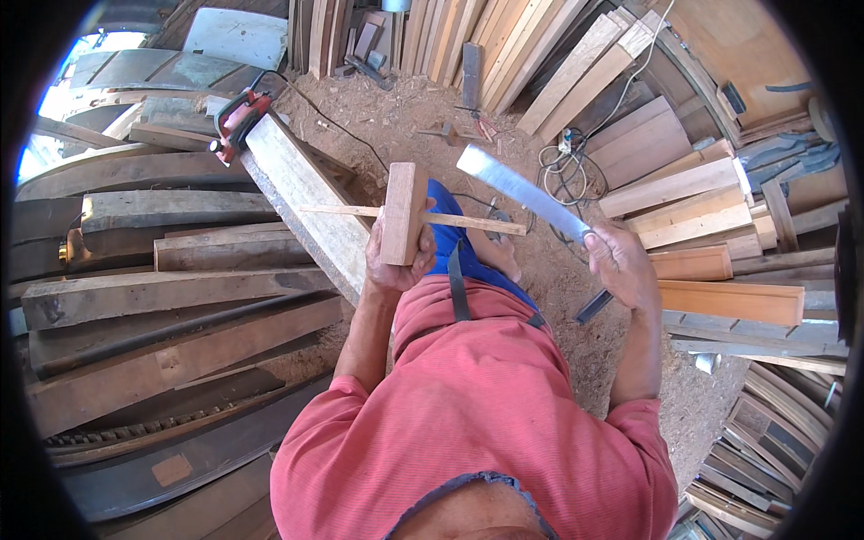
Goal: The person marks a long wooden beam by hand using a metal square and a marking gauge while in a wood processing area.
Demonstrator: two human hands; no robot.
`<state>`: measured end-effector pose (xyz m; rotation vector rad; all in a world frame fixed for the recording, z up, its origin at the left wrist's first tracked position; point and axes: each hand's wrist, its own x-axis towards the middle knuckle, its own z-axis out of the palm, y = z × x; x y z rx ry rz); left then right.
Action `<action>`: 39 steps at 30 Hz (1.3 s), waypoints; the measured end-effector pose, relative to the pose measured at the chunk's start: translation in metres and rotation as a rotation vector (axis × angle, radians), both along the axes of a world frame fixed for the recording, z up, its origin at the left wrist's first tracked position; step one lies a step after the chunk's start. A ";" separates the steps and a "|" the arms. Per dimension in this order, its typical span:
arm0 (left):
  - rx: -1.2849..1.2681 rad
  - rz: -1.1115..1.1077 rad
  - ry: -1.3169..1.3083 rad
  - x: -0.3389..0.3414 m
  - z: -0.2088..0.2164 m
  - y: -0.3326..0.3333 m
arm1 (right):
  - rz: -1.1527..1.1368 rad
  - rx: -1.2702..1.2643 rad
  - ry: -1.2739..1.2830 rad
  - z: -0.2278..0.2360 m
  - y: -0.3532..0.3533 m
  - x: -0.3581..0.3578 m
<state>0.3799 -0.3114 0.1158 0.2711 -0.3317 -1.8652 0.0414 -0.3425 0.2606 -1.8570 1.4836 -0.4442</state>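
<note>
My left hand (400, 256) grips a wooden hand plane (404, 211), a pale block with a thin crossbar handle sticking out on both sides. The block stands on end above my lap, with my fingers wrapped round its lower part. Off to the right, my right hand (623, 264) is closed on the near end of a flat, shiny metal blade (525, 193). That blade slants up and leftward, its far end free and apart from the plane. My right palm and some left fingers are hidden.
A long board (301, 198) slopes at my left, with a red and black electric planer (239, 124) at its far end. A hammer (450, 134) lies on the sawdust-covered floor (360, 108). Cables (562, 171) coil at the right. Stacked timber (171, 211) lines both sides.
</note>
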 end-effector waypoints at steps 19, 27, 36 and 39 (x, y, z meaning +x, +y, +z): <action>0.262 -0.030 0.062 0.001 -0.015 0.010 | 0.364 0.143 0.346 0.001 -0.028 0.024; 0.272 -0.045 0.075 0.001 -0.020 0.009 | 0.375 0.069 0.307 -0.017 -0.029 0.019; 0.353 -0.097 0.125 -0.003 -0.007 0.008 | 0.232 -0.024 0.103 -0.015 -0.028 0.023; 0.320 -0.106 0.132 -0.004 -0.014 0.006 | 0.139 0.197 -0.056 -0.025 -0.022 0.041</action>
